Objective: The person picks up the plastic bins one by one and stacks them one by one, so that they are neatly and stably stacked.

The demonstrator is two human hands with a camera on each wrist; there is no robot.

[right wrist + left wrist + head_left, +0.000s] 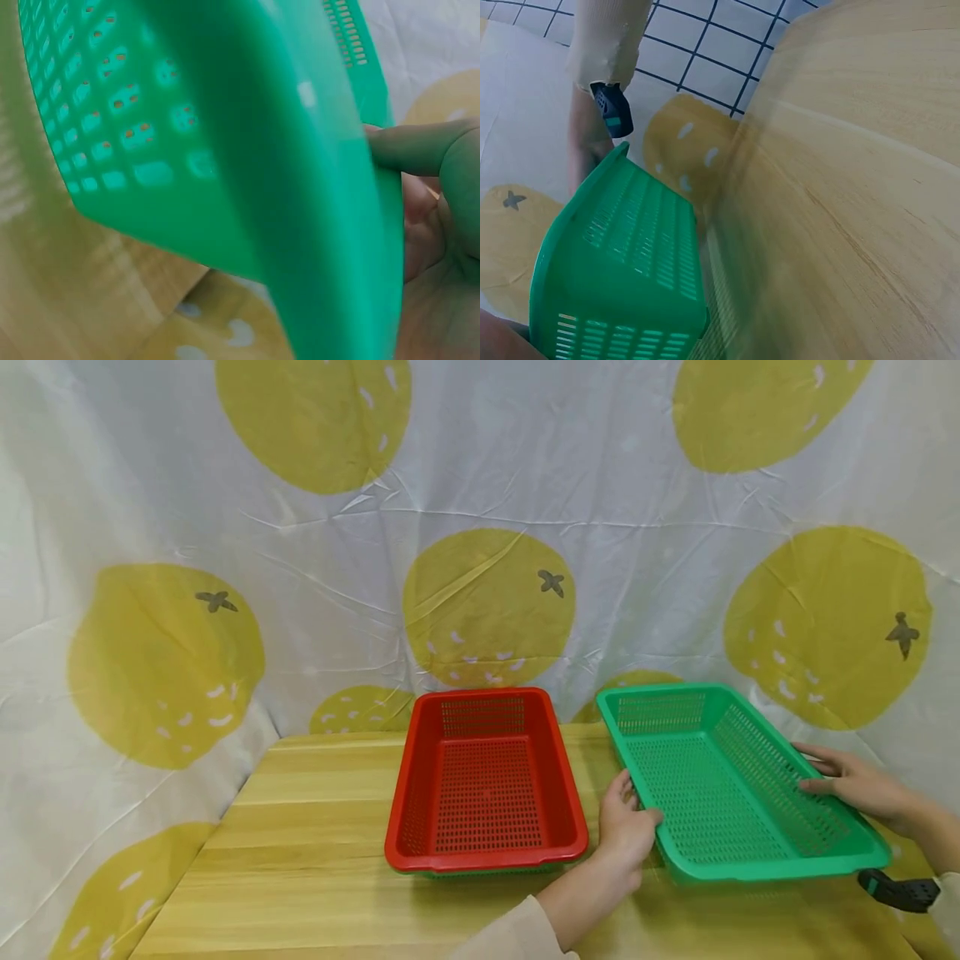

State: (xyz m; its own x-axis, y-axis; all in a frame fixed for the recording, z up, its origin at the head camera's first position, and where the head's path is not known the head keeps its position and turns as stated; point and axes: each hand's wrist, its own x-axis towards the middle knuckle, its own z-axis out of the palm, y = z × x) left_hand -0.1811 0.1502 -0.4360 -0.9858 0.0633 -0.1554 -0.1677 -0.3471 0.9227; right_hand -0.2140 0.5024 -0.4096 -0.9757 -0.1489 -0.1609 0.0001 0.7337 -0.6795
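Note:
Both hands hold a green plastic basket (757, 867) with slotted walls at the right of the table. My left hand (628, 827) grips its left rim, with the thumb over the edge. On the far side, my right hand (862, 785) holds the right rim, its thumb inside; the right wrist view shows that thumb (416, 146) against the wall. In the left wrist view, the green basket's side wall (607, 274) hangs close over the wood. Left of it, a red plastic basket (487, 862) sits on the table, green plastic showing under its front rim.
The wooden table (315, 843) carries the baskets. A cloth (637, 585) printed with large yellow fruit hangs behind and beside it. A dark device (898, 891) is strapped at the right wrist. White tiled floor (712, 45) appears past the table edge.

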